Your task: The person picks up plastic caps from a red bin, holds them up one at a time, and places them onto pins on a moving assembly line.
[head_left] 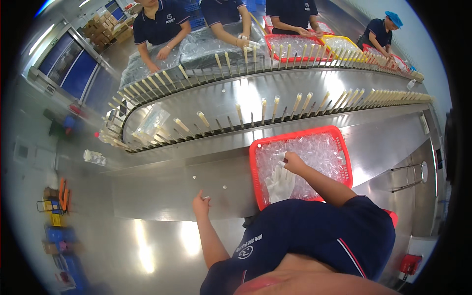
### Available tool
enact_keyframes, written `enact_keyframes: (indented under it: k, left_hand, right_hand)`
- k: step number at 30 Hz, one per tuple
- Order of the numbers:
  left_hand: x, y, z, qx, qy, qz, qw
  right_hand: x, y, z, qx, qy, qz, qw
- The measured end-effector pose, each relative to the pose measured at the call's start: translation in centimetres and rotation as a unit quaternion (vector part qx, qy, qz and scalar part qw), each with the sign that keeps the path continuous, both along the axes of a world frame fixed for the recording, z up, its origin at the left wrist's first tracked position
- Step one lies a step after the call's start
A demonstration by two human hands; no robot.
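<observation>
My right hand (294, 162) is over a red plastic basket (253, 169) filled with small clear plastic tubes (319, 150). White covers show on its fingertips, which are drawn together; whether a piece is between them is too small to see. Just under that hand, a pair of white gloves (281, 184) lies on the tubes. To the left, my left hand (200, 204) hovers by the steel table's (157, 191) front edge. One finger points up, apart from a white-tipped digit, and I see nothing held. Two small white bits (224, 187) lie on the steel nearby.
Beyond the basket runs a looped conveyor (196, 110) with upright pins, many carrying cream-coloured sleeves, some topped with clear tubes. Co-workers stand across it beside clear bags (211, 46), red baskets and a yellow basket (344, 45). A bundle of clear items (94, 157) lies at the left.
</observation>
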State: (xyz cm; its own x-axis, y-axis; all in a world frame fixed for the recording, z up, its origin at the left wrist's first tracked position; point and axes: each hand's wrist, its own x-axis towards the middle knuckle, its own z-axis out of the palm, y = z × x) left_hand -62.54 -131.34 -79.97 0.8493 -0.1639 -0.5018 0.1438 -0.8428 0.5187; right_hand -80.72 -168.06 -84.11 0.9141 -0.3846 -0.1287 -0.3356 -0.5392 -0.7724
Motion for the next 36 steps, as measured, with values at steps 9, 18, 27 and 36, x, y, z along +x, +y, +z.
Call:
enact_keyframes:
  k: [9, 18, 27, 36]
  left_hand:
    - [-3.0, -3.0, -4.8, -0.053, -0.173, -0.032, 0.983]
    - [-5.1, -9.9, -4.5, 0.053, -0.149, 0.001, 0.987]
    - [-5.8, -12.6, -12.3, -0.031, -0.234, -0.102, 0.966]
    - [-6.6, -16.6, -17.5, -0.058, -0.166, -0.049, 0.983]
  right_hand:
    - [-4.2, -4.6, -1.5, 0.018, 0.006, -0.007, 1.0]
    - [-7.7, -9.1, -3.3, 0.011, 0.001, -0.009, 1.0]
    - [-10.9, -12.9, -5.9, 0.006, 0.014, -0.026, 1.0]
    - [-13.0, -16.6, -6.9, -0.028, 0.032, 0.0, 0.999]
